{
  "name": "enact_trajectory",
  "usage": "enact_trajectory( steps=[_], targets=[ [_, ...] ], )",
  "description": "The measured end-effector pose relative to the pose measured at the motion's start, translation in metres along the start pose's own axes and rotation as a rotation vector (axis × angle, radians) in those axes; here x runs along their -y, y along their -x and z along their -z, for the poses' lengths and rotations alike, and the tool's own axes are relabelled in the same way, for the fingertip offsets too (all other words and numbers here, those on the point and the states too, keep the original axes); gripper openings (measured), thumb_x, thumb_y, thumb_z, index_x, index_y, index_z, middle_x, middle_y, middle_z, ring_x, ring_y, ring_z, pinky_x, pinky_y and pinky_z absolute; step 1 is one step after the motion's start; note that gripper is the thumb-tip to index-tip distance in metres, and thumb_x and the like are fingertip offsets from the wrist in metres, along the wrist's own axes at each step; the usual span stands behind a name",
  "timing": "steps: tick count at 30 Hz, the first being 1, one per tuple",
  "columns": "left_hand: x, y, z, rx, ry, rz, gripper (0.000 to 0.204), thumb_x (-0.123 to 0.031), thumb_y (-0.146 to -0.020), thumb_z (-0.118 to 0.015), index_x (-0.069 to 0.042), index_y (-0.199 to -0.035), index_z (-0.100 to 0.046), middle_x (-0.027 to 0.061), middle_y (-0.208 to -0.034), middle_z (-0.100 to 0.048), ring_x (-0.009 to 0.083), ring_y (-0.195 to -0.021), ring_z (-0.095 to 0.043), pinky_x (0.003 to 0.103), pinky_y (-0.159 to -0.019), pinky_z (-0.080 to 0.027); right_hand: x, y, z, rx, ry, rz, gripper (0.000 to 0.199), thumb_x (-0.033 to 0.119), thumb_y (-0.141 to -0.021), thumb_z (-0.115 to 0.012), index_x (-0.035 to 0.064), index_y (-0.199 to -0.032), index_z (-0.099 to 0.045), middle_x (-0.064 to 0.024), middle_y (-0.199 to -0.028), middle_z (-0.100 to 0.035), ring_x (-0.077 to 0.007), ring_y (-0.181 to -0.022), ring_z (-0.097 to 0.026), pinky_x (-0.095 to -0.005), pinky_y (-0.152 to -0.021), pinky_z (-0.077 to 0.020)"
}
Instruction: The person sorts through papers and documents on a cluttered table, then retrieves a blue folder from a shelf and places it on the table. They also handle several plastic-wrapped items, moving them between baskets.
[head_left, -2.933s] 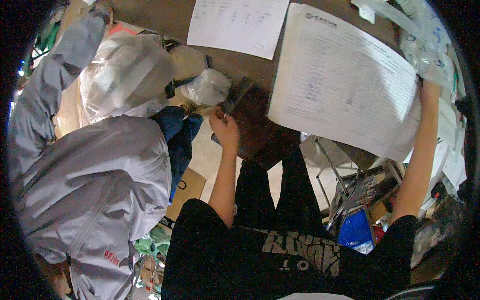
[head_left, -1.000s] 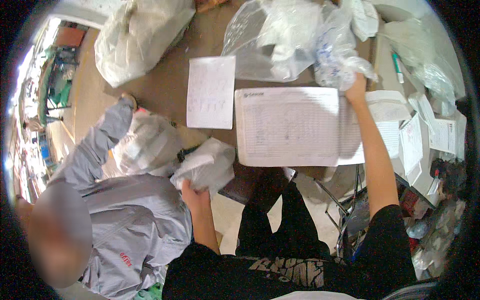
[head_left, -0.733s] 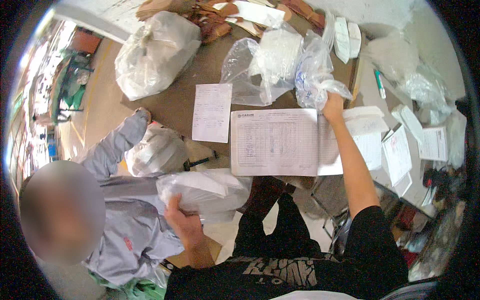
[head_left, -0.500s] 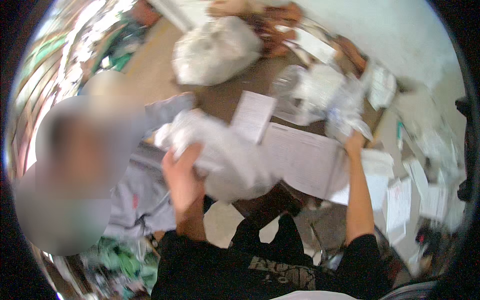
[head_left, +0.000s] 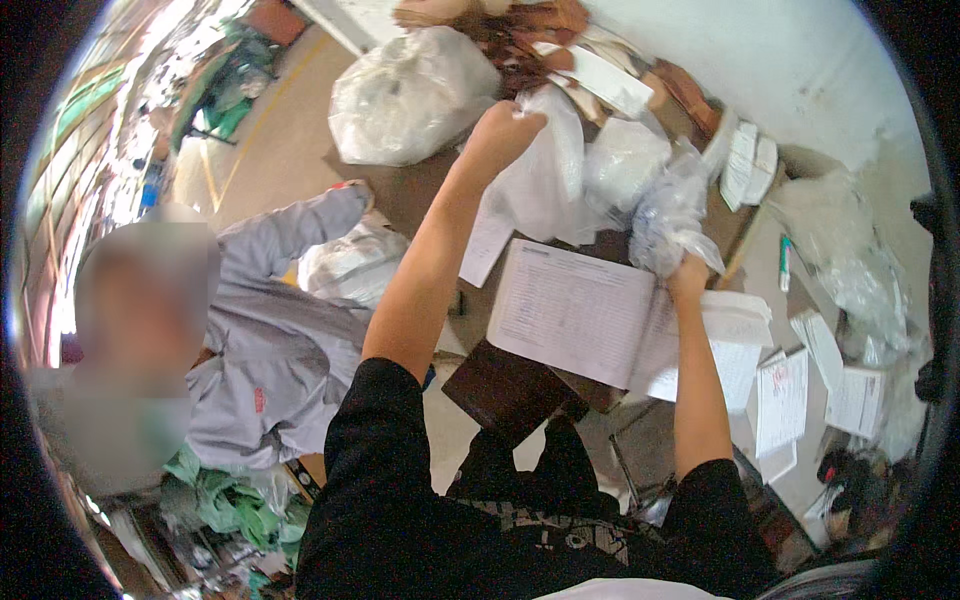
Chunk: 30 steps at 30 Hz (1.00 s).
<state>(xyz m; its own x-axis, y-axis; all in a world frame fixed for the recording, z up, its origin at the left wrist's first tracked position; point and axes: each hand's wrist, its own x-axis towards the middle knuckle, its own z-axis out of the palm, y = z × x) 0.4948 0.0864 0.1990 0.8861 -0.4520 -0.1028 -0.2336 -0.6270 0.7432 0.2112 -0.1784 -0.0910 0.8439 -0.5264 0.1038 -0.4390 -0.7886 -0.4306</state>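
My left hand [head_left: 505,135] reaches to the far side of the table, its fingers closed on the top of a white plastic bag [head_left: 545,175]. My right hand [head_left: 688,278] grips the gathered end of a clear plastic bag [head_left: 668,215] with whitish-blue contents that I cannot make out. Between my arms lies an open ledger book [head_left: 575,310] with ruled pages, and a loose paper sheet [head_left: 482,245] lies beside it, partly under the white bag. Another white-wrapped bundle [head_left: 590,165] sits between the two bags.
At left a person in a grey shirt [head_left: 285,350] leans in, an arm over a white bag [head_left: 355,262]. A large stuffed plastic bag [head_left: 415,95] stands at the far left of the table. Paper slips [head_left: 782,400] and a green marker [head_left: 785,262] lie at right.
My left hand has moved far and right, from a white bag near the person to another white bag. The first one now rests by the person's arm. My right hand stays on the clear bag.
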Motion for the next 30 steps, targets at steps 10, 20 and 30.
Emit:
enact_trajectory(
  steps=[10, 20, 30],
  targets=[
    [0.092, 0.082, -0.151, -0.261, -0.622, -0.277, 0.094, -0.045, -0.092, -0.064, 0.01, -0.156, -0.025, 0.0374, -0.164, -0.015, 0.0529, -0.154, -0.011, 0.07, -0.12, -0.011, 0.027, 0.0, 0.013, -0.178, -0.145, 0.006, 0.039, 0.029, -0.084, -0.076, 0.0107, -0.118, -0.071, -0.0201, -0.11, -0.071, -0.0445, -0.107, -0.065, -0.0533, -0.09, -0.052],
    [0.13, 0.029, -0.17, -0.377, -0.819, -0.459, 0.093, -0.053, -0.092, -0.064, 0.001, -0.159, -0.029, 0.032, -0.168, -0.014, 0.0538, -0.155, -0.007, 0.07, -0.121, -0.004, 0.023, 0.007, 0.003, -0.151, 0.144, 0.038, 0.044, 0.022, -0.078, -0.079, 0.0052, -0.117, -0.067, -0.0236, -0.115, -0.067, -0.0426, -0.109, -0.063, -0.0521, -0.094, -0.0502],
    [0.101, 0.045, -0.174, -0.321, -0.709, -0.407, 0.083, -0.037, -0.094, -0.062, -0.007, -0.162, -0.027, 0.0297, -0.168, -0.015, 0.0532, -0.155, -0.008, 0.073, -0.119, -0.007, 0.067, -0.016, 0.045, 0.099, -0.026, -0.226, 0.056, 0.049, -0.105, -0.045, 0.0054, -0.099, -0.079, -0.0213, -0.103, -0.075, -0.036, -0.098, -0.074, -0.0492, -0.087, -0.0576]
  ],
)
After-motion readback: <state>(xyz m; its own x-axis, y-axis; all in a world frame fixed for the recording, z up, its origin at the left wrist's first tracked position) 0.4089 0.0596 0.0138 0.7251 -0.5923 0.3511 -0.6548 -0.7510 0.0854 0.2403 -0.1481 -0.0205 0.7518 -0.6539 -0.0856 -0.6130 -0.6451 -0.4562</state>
